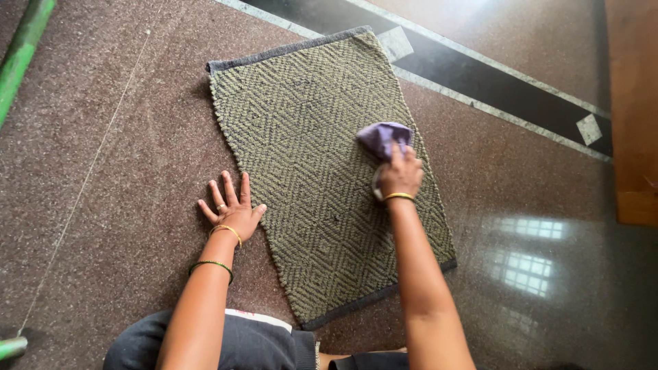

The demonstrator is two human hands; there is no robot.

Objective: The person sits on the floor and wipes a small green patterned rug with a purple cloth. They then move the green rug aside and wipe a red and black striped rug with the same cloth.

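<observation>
Wiping looks to be under way on the woven mat (322, 178), and judging from where the cloth sits, it is somewhere in the middle rather than near an end. The purple cloth (384, 137) rests on the mat's right-hand edge, at about two o'clock from the mat's centre, with the right hand (399, 175) pressed on top of it. That hand's fingers lie close together and curl over the bunched cloth, pinning it down rather than pinching it. How much of the weave has been gone over I cannot tell: no damp streak or colour change shows anywhere on it, so the near end toward six o'clock and the far end toward eleven o'clock look alike.

The left hand (232, 209) lies flat on the speckled stone floor (123, 171), just beside the mat's left edge at about nine o'clock from its centre, fingers fanned wide and palm down, bracing the body; it holds nothing.

The mat lies flat on the floor in front of the person's knees. It is a long rectangle, olive with a zigzag pattern and dark binding (288, 49) on both short ends. Its long axis runs on a slant, from the near short end at about five o'clock up to the far short end at about eleven o'clock, close to a black inlaid band (480, 82) in the floor.
</observation>
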